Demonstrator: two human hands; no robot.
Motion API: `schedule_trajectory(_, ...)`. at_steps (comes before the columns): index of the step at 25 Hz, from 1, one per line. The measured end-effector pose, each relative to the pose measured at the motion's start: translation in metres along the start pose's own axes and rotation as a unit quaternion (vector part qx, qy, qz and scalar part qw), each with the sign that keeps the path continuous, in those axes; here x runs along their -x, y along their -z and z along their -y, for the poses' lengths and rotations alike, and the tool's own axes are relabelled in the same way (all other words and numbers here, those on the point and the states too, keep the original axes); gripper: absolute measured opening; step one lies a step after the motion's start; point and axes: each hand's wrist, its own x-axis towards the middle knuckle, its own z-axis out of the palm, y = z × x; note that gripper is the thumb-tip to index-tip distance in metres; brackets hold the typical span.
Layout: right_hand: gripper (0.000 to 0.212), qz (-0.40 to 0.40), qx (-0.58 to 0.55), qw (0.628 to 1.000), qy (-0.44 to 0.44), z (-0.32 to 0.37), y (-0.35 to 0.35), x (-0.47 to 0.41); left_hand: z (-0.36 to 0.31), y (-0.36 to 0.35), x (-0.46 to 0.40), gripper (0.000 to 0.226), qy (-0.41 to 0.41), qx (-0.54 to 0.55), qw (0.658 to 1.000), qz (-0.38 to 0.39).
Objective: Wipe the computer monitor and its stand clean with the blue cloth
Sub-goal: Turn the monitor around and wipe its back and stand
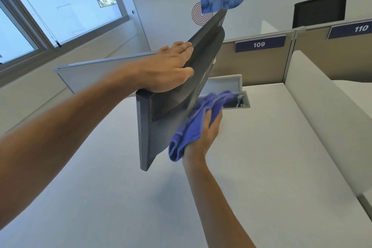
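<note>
A dark grey computer monitor [161,119] stands over the white desk, turned edge-on so I see its back casing and side edge. My left hand [171,66] lies over its top edge and grips it. My right hand [205,137] holds a bunched blue cloth [197,123] pressed against the lower back of the monitor. The cloth hides my fingers and the place where the stand joins. The stand itself is not visible behind the monitor and cloth.
The white desk [261,147] has an open grey cable tray [235,94] behind the monitor. Beige partition panels labelled 109 [259,44] and 110 [360,28] run along the back. A black chair back [320,10] shows beyond them. Windows fill the left.
</note>
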Motion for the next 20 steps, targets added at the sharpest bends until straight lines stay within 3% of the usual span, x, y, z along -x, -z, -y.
schedule_trajectory(4, 0.061, 0.095, 0.125, 0.97, 0.187, 0.019, -0.029, 0.046, -0.003, -0.004, -0.003, 0.056, 0.004, 0.009, 1.0, -0.012)
schedule_trajectory(7, 0.054, 0.061, 0.168, 0.954, 0.24, -0.008, -0.035, 0.047, -0.002, -0.006, 0.001, 0.053, 0.005, 0.017, 1.0, -0.018)
schedule_trajectory(9, 0.049, 0.037, 0.134, 0.961, 0.239, -0.014, -0.038, 0.044, -0.001, -0.007, 0.002, 0.053, 0.0, 0.013, 1.0, -0.022)
schedule_trajectory(11, 0.048, 0.033, 0.084, 0.977, 0.191, -0.02, -0.041, 0.037, 0.0, -0.005, 0.001, 0.055, 0.002, 0.011, 1.0, -0.018)
schedule_trajectory(14, 0.055, 0.021, 0.014, 1.0, 0.004, -0.044, -0.03, -0.001, 0.001, 0.003, -0.014, 0.061, 0.009, -0.044, 0.999, 0.001)
schedule_trajectory(20, 0.054, 0.037, 0.009, 0.983, -0.181, -0.086, 0.005, -0.042, 0.0, 0.01, -0.086, 0.068, 0.023, -0.093, 0.995, 0.009)
